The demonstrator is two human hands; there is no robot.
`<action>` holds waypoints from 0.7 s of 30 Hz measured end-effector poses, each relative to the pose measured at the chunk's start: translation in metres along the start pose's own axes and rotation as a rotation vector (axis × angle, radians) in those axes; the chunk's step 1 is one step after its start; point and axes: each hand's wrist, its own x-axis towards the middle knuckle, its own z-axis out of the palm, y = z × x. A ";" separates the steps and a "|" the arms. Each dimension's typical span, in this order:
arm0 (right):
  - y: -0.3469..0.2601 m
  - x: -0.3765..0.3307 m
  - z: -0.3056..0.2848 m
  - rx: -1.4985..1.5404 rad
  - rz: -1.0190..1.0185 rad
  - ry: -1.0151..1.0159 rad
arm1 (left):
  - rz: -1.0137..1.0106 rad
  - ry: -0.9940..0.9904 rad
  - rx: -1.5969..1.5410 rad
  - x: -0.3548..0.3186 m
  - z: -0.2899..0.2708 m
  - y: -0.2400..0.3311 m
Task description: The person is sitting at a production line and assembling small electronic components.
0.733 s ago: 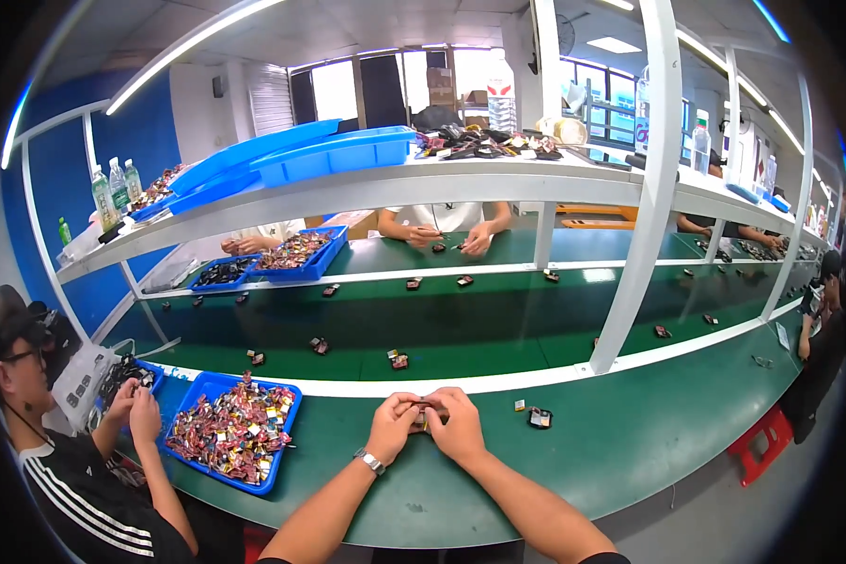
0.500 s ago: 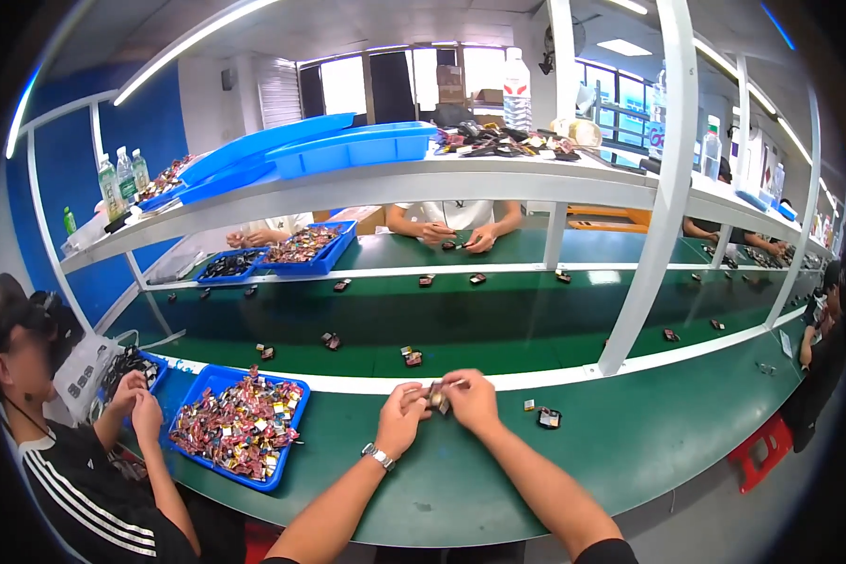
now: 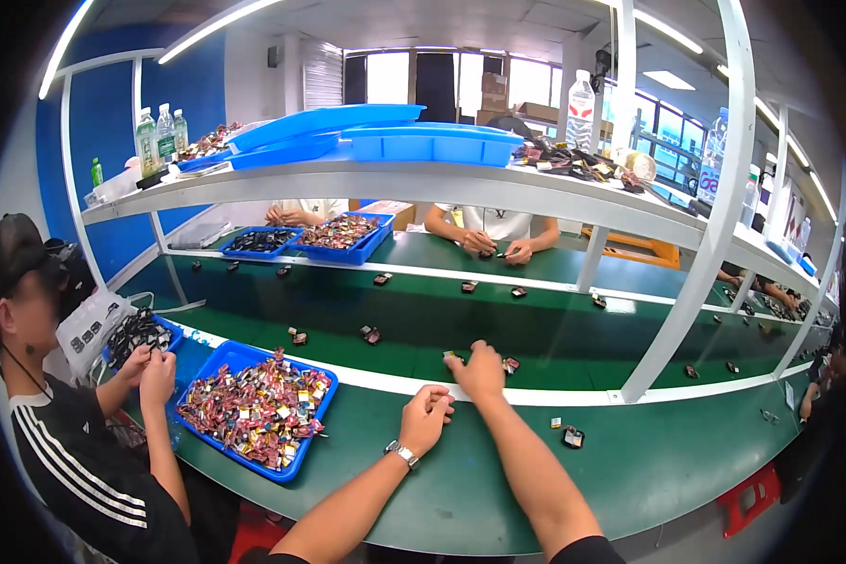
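**Right hand out over the belt, left hand back on the bench**

The right hand (image 3: 479, 368) reaches forward across the white rail (image 3: 555, 399) and rests curled at the near edge of the dark green belt (image 3: 536, 329). Two small parts lie touching or just beside it: one (image 3: 453, 357) at its left and one (image 3: 510, 365) at its right. Whether the fingers pinch either part cannot be told from this view. Both parts lie ahead of the person and slightly right of centre, so the right hand is far the nearer; their long axis is too small to read.

The left hand (image 3: 426, 417) sits behind the rail on the green bench (image 3: 498, 489), closed into a loose fist, a watch (image 3: 403, 454) on its wrist. If it holds something, that is hidden.

To the right on the bench lie a dark part (image 3: 573, 437) and a tiny pale piece (image 3: 555, 423), well apart from both hands. To the left stands a blue tray (image 3: 218, 362) heaped with mixed parts, a neighbour's hands (image 3: 148, 368) beside it.

More parts dot the belt. White shelving carries blue trays and bottles overhead; other workers sit across the line.
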 end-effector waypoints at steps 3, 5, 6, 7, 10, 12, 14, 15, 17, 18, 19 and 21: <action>0.017 -0.004 0.032 -0.089 -0.046 0.098 | 0.031 0.025 -0.010 0.004 0.005 -0.003; 0.027 -0.005 0.027 0.024 -0.048 0.066 | 0.038 0.055 0.002 0.008 0.002 -0.003; 0.030 -0.008 0.019 0.135 -0.038 0.027 | 0.026 0.105 0.018 0.009 -0.001 -0.002; 0.034 -0.012 0.011 0.286 -0.053 -0.037 | 0.013 0.152 0.033 0.008 -0.003 -0.001; 0.028 -0.038 -0.033 0.613 -0.188 -0.249 | -0.054 0.156 -0.089 0.015 -0.019 -0.002; 0.022 -0.059 -0.073 0.575 -0.301 -0.397 | -0.147 0.022 -0.117 0.014 -0.027 0.008; 0.020 -0.076 -0.099 0.487 -0.354 -0.421 | -0.323 -0.476 -0.306 0.012 -0.026 0.017; 0.022 -0.080 -0.103 0.487 -0.344 -0.414 | -0.357 -0.570 -0.303 0.014 -0.026 0.017; 0.025 -0.087 -0.108 0.486 -0.336 -0.438 | -0.358 -0.570 -0.291 0.009 -0.021 0.015; 0.026 -0.087 -0.108 0.487 -0.337 -0.448 | -0.350 -0.559 -0.282 0.009 -0.020 0.016; 0.029 -0.091 -0.103 0.534 -0.419 -0.301 | -0.353 -0.569 -0.279 0.010 -0.021 0.016; 0.031 -0.094 -0.104 0.469 -0.478 -0.228 | -0.353 -0.531 -0.273 0.006 -0.013 0.020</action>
